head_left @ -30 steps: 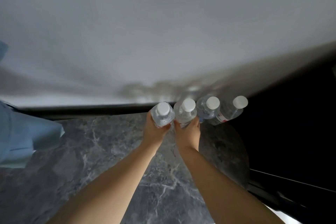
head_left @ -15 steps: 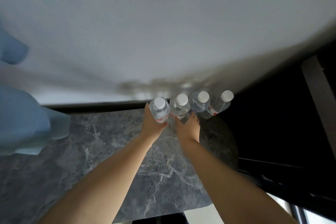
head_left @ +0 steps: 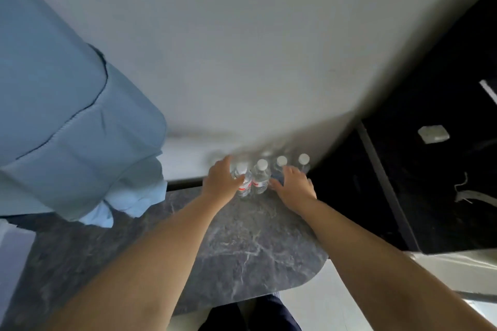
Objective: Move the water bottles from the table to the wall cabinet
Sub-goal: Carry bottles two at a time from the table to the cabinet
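Four clear water bottles with white caps stand in a row at the far edge of the dark marble table (head_left: 242, 244), against the white wall. My left hand (head_left: 219, 183) grips the leftmost bottle (head_left: 243, 183) from its left side. The second bottle (head_left: 260, 179) stands free between my hands. My right hand (head_left: 293, 185) lies spread against the front of the third bottle (head_left: 281, 162), thumb to the left, hiding its body. Only the top of the fourth bottle (head_left: 304, 160) shows behind my fingers. The wall cabinet is not in view.
A light blue upholstered piece (head_left: 67, 121) fills the left side and overhangs the table. Right of the table lies a dark area with a black post (head_left: 384, 185). The table's rounded front corner (head_left: 314, 271) is near my right forearm, over pale floor.
My right hand has left the second bottle and shifted right onto the third. My left hand stays on the leftmost bottle. The view has pulled back and down.
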The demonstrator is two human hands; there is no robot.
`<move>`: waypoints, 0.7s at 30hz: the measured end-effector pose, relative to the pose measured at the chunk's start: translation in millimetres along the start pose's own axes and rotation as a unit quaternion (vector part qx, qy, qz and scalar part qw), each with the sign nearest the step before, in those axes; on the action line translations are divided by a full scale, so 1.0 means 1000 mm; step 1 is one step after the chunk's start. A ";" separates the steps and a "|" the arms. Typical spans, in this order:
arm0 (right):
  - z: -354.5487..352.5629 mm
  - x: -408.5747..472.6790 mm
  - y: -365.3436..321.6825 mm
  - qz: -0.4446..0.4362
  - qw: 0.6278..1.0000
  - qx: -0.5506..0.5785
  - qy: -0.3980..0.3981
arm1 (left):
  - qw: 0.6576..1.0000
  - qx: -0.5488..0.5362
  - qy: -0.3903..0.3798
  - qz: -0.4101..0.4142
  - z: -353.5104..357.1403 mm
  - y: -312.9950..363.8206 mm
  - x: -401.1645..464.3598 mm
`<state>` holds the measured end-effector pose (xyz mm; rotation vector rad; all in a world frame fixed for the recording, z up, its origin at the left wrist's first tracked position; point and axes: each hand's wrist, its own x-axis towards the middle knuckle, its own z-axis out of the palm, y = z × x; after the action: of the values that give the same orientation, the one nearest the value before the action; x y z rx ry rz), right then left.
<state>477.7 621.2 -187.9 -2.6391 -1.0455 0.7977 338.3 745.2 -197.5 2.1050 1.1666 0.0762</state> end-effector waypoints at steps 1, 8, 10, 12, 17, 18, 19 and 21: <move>-0.009 -0.006 -0.001 -0.012 0.999 -0.039 0.004 | 0.999 0.048 -0.003 0.016 -0.008 0.005 -0.005; -0.047 -0.033 -0.015 -0.109 0.970 -0.218 -0.014 | 0.978 0.199 -0.028 0.064 -0.034 0.017 -0.051; -0.052 -0.036 -0.021 -0.154 0.952 -0.263 -0.032 | 0.974 0.218 -0.017 0.063 -0.041 0.014 -0.064; -0.053 -0.037 -0.031 -0.202 0.936 -0.286 -0.036 | 0.976 0.214 0.006 0.042 -0.047 0.010 -0.081; -0.037 -0.053 -0.067 -0.354 0.874 -0.327 -0.053 | 0.977 0.167 0.098 -0.085 -0.052 -0.016 -0.150; -0.031 -0.056 -0.074 -0.373 0.864 -0.334 -0.057 | 0.975 0.161 0.108 -0.106 -0.051 -0.021 -0.165; -0.026 -0.060 -0.079 -0.379 0.858 -0.341 -0.064 | 0.973 0.158 0.112 -0.124 -0.049 -0.026 -0.178; -0.010 -0.075 -0.096 -0.406 0.837 -0.358 -0.086 | 0.965 0.150 0.125 -0.174 -0.048 -0.040 -0.216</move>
<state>382.0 640.6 -113.4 -2.1511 -2.6692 0.4789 164.5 621.0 -127.2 2.1527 1.7809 0.0006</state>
